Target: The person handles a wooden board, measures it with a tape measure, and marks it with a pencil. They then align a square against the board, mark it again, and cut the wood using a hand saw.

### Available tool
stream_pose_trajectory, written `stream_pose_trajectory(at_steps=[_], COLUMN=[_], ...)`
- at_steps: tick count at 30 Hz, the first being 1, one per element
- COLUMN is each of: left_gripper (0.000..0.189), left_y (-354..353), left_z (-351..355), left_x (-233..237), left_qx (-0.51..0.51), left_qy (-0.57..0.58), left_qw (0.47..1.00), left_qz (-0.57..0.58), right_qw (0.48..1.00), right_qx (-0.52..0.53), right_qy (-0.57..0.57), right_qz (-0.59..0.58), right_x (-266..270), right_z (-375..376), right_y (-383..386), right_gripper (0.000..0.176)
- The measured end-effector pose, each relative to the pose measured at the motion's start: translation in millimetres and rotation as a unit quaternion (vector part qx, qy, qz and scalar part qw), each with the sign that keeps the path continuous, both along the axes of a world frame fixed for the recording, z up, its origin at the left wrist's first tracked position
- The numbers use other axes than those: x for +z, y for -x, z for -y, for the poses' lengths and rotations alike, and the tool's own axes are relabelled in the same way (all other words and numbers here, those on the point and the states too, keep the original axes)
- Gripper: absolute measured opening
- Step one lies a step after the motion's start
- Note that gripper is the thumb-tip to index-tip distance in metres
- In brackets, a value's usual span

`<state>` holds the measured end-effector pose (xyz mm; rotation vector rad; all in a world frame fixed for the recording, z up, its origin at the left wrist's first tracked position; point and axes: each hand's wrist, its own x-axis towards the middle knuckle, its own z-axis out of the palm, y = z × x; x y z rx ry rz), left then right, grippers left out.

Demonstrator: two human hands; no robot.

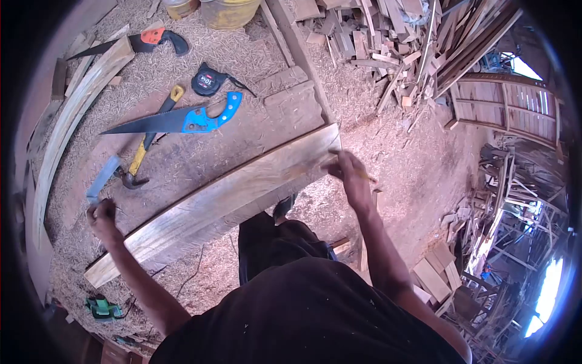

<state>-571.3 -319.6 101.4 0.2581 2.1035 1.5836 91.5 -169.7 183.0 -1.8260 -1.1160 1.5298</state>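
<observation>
A long, pale wooden board [224, 197] lies slantwise across the workbench in front of me. My right hand [350, 173] is at its right end, fingers closed around a thin yellowish pencil [369, 178] whose end sticks out behind the hand. Beyond the board's left end, my left hand [104, 219] is closed at the lower end of a flat, pale blue try square [104, 176]. The fingers cover part of the square. Beside it lies a claw hammer [138, 159] with a yellow and black handle, crossed by a blue-handled handsaw [173, 121].
A black tape measure [208, 80], an orange-and-black-handled saw [142, 42] and a curved timber [66, 130] lie on the shaving-strewn bench. Yellow buckets [227, 13] stand at the back. Offcuts [388, 48] are heaped beyond the bench; a green power tool [104, 308] is at lower left.
</observation>
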Motion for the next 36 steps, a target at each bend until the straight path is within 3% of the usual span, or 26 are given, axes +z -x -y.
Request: stream_pose_trajectory(at_steps=[2, 4, 6, 7, 8, 10, 12, 15, 20, 21, 24, 26, 27, 31, 36], left_gripper=[0.031, 0.03, 0.028, 0.035, 0.045, 0.058, 0.068, 0.069, 0.066, 0.065, 0.072, 0.081, 0.097, 0.11, 0.109], left_y=[-113.1, -220.8, -283.2, -333.2, -371.6, -424.8, -453.1, -472.3, -468.3, -464.7, -443.1, -432.1, -426.7, -421.2, -418.8], left_z=[-34.3, -62.9, -65.3, -63.7, -55.6, -47.0, -19.6, -9.0, -16.7, -22.8, -38.3, -50.6, -58.0, -77.7, -79.1], left_x=[41.4, 81.6, 53.2, 46.8, 32.8, 30.0, -10.9, -42.5, -67.3, -62.2, -52.9, -47.6, -44.2, -30.3, -36.7], left_qx=[-0.038, -0.131, -0.262, -0.292, -0.326, -0.503, -0.553, -0.57, -0.532, -0.533, -0.577, -0.604, -0.611, -0.627, -0.613], left_qy=[-0.032, -0.057, -0.024, 0.012, 0.054, 0.172, 0.112, 0.098, 0.058, 0.048, 0.036, 0.033, 0.034, 0.038, 0.024], left_qw=[0.998, 0.987, 0.916, 0.91, 0.861, 0.74, 0.681, 0.633, 0.643, 0.647, 0.641, 0.623, 0.617, 0.614, 0.623], left_qz=[-0.025, -0.071, -0.302, -0.294, -0.387, -0.412, -0.467, -0.515, -0.549, -0.544, -0.505, -0.495, -0.495, -0.477, -0.485], right_qw=[0.999, 0.993, 0.986, 0.984, 0.979, 0.985, 0.979, 0.972, 0.957, 0.955, 0.95, 0.948, 0.947, 0.944, 0.95], right_qx=[-0.027, -0.028, 0.018, 0.017, 0.023, 0.111, 0.12, 0.055, -0.06, -0.08, -0.074, -0.087, -0.092, -0.096, -0.074], right_qy=[0.038, 0.098, 0.15, 0.154, 0.165, 0.056, 0.023, 0.066, 0.075, 0.049, 0.104, 0.098, 0.096, 0.082, 0.08], right_qz=[-0.017, -0.054, -0.076, -0.084, -0.119, -0.121, -0.162, -0.22, -0.274, -0.281, -0.284, -0.29, -0.293, -0.304, -0.294], right_x=[-27.3, -51.7, -53.5, -61.3, -76.4, -99.9, -117.6, -129.3, -131.9, -157.4, -151.7, -157.0, -159.1, -160.5, -171.0], right_z=[54.1, 98.8, 121.9, 138.0, 149.7, 159.2, 158.4, 131.0, 99.1, 100.8, 88.0, 87.1, 87.7, 86.9, 84.7], right_y=[-24.6, -36.1, -34.7, -32.3, -34.9, -30.1, -20.2, -0.5, 24.4, 27.1, 21.3, 21.3, 21.7, 20.8, 18.9], right_gripper=[0.052, 0.059, 0.065, 0.068, 0.061, 0.053, 0.047, 0.043, 0.029, 0.02, 0.009, 0.008, 0.007, 0.006, 0.007])
